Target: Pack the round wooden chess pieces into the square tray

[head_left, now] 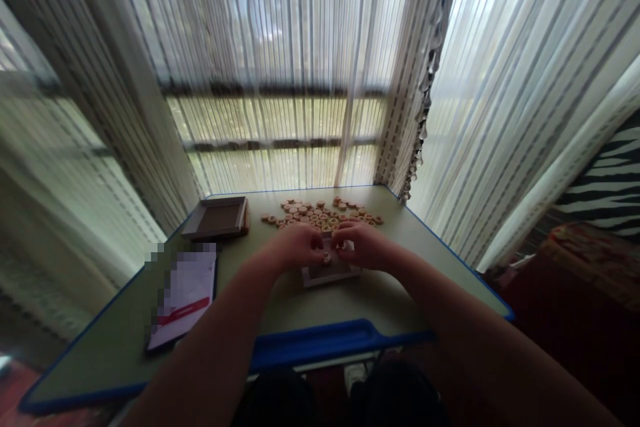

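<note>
Round wooden game pieces (313, 215) lie in a loose heap across the far middle of the table, some with marks on top. In front of them sits a shallow box (330, 278) with a pale rim and a darker floor. My left hand (299, 245) is over the box's left side, fingers curled towards the thumb. A single round piece (327, 257) shows right beside that thumb. Over the right side, my right hand (367, 243) has thumb and fingers bent together. Whatever lies between either hand's fingertips is too small and dim to make out.
A second shallow box (217, 217) stands at the table's back left. Nearer lies a tablet or clipboard (187, 293) with a red strip, partly pixelated. The table (400, 293) has a blue edge and a blue front groove. Sheer curtains (290, 47) hang behind it.
</note>
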{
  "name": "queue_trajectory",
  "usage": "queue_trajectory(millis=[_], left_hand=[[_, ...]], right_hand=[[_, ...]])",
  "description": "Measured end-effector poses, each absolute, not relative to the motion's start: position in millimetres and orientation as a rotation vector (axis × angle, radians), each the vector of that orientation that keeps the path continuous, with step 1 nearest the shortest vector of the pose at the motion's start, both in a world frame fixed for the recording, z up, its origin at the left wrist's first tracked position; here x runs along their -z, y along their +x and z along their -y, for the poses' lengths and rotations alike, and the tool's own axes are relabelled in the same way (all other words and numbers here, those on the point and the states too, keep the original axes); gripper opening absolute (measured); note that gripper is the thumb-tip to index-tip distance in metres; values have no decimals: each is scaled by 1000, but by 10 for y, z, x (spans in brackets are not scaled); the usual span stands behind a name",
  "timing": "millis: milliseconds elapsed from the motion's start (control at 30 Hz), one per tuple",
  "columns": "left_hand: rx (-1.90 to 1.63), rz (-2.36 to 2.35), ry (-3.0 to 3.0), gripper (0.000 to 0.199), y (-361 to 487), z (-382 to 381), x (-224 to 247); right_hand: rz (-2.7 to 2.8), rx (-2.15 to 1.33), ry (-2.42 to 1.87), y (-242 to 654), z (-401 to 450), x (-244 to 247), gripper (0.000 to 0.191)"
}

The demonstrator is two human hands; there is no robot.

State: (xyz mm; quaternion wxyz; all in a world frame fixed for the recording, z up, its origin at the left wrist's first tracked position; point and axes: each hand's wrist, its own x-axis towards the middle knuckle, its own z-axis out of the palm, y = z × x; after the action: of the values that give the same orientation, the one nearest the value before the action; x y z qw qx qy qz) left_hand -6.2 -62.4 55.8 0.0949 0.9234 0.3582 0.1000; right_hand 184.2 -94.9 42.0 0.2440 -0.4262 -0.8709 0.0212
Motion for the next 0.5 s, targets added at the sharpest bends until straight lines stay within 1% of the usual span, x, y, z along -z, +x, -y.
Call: queue_trajectory(millis=[100, 233, 333, 500], left_hand=[[-238, -1082, 2700, 24, -46, 654, -551], [-207, -1051, 2728, 28, -7, 659, -534], [-240, -996, 2797, 31, 29, 664, -523], [-311, -918, 2846, 30, 105, 694, -513]], right_hand=[[2147, -79, -1424, 1940, 899, -448, 20], [1980, -190, -1729, 1988, 844, -452, 23], [2009, -339, -1788, 1954, 853, -456, 25], [2016, -383, -1848, 1944, 855, -453, 26]])
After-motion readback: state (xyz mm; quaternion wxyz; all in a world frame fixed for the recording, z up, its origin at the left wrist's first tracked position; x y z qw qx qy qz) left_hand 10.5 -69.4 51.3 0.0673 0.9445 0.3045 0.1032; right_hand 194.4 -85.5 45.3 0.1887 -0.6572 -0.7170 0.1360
